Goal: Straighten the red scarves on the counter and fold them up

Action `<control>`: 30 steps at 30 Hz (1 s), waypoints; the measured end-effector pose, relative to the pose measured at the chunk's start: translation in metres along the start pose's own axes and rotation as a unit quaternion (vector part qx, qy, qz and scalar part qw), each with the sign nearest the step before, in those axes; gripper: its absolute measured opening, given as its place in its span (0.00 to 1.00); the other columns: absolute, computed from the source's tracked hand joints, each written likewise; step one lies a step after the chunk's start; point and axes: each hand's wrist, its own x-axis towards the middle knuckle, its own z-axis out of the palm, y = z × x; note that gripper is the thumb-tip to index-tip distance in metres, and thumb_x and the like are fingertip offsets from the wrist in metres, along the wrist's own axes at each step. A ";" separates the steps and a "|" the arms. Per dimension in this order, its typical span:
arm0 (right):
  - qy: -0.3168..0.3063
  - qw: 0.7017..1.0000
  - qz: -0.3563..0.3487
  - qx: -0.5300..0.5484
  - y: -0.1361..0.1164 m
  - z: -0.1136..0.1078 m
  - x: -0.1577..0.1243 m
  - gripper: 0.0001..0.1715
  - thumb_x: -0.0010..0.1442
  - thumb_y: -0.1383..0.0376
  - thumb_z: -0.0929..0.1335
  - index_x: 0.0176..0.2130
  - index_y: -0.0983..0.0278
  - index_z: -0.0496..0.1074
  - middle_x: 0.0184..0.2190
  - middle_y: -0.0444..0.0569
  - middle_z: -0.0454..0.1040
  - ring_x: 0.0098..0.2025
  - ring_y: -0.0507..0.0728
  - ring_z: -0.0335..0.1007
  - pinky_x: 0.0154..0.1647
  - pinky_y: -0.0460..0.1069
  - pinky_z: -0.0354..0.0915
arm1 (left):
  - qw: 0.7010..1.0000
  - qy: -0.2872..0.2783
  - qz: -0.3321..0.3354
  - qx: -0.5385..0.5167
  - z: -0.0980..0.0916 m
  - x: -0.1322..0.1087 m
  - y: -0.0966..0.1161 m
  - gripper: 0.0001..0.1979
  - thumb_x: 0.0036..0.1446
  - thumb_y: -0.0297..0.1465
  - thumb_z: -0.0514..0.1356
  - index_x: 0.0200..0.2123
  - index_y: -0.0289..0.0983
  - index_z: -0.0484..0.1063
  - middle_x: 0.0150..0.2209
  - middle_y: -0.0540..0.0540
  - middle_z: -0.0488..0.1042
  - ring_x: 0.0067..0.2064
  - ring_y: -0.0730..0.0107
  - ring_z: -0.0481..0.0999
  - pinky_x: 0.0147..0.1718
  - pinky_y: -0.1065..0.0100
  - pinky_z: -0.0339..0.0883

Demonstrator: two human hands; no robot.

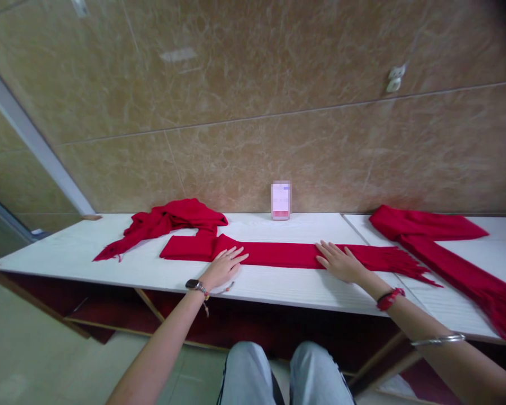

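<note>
A long red scarf [287, 254] lies flat along the white table [109, 264], folded lengthwise, with a fringe at its right end. My left hand [224, 265] rests palm down on the scarf's left part, fingers spread. My right hand [338, 261] lies flat on the scarf further right, fingers stretched out. Neither hand grips anything. The scarf's left end bends back toward a bunched red heap [172, 219] near the wall.
Another red scarf [442, 247] lies on the adjoining table at the right, trailing over the front edge. A small pink card [280, 200] stands against the marble wall. My knees [284, 371] show below the table edge.
</note>
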 end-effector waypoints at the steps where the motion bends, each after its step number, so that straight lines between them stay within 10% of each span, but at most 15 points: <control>1: -0.003 1.000 0.011 -0.017 0.017 0.004 -0.011 0.24 0.61 0.69 0.54 0.52 0.59 0.66 0.61 0.55 0.54 0.60 0.71 0.48 0.47 0.75 0.54 | 1.000 -0.001 0.001 0.001 0.000 0.000 0.000 0.21 0.63 0.32 0.44 0.59 0.46 0.55 0.62 0.49 0.52 0.62 0.64 0.50 0.58 0.57 0.45; 9: -0.062 0.982 0.141 -0.107 0.110 0.009 -0.069 0.25 0.60 0.72 0.53 0.50 0.62 0.68 0.57 0.59 0.60 0.58 0.72 0.53 0.46 0.72 0.58 | 1.000 0.009 0.011 0.007 0.004 0.003 -0.004 0.21 0.62 0.32 0.44 0.59 0.45 0.56 0.62 0.49 0.53 0.62 0.64 0.51 0.58 0.56 0.46; 12: -0.011 0.973 0.213 -0.088 0.085 -0.011 -0.049 0.25 0.62 0.63 0.54 0.55 0.71 0.63 0.58 0.64 0.57 0.59 0.72 0.50 0.51 0.70 0.55 | 1.000 0.015 0.008 0.012 0.005 0.004 -0.003 0.21 0.62 0.32 0.44 0.58 0.45 0.56 0.62 0.50 0.54 0.62 0.64 0.52 0.58 0.57 0.46; 22: 0.026 0.990 -0.051 0.131 -0.116 -0.056 0.077 0.31 0.64 0.55 0.53 0.61 0.68 0.52 0.62 0.57 0.50 0.63 0.64 0.42 0.58 0.63 0.47 | 1.000 -0.001 -0.003 0.024 -0.001 0.003 0.001 0.21 0.62 0.31 0.45 0.59 0.45 0.56 0.62 0.50 0.53 0.62 0.66 0.50 0.59 0.58 0.44; 26: 0.010 0.992 -0.048 0.117 -0.111 -0.038 0.072 0.29 0.65 0.57 0.52 0.61 0.65 0.52 0.62 0.55 0.52 0.62 0.64 0.45 0.57 0.64 0.49 | 1.000 -0.010 0.001 0.023 -0.003 0.001 0.001 0.22 0.62 0.31 0.45 0.59 0.45 0.55 0.62 0.49 0.52 0.62 0.66 0.50 0.59 0.58 0.44; 30: 0.014 0.998 -0.024 0.060 -0.049 -0.023 0.035 0.27 0.65 0.60 0.52 0.60 0.65 0.53 0.62 0.57 0.52 0.62 0.65 0.47 0.56 0.64 0.51 | 1.000 -0.001 0.011 0.015 -0.002 0.001 0.000 0.22 0.62 0.31 0.44 0.59 0.44 0.56 0.62 0.48 0.53 0.62 0.65 0.50 0.59 0.57 0.45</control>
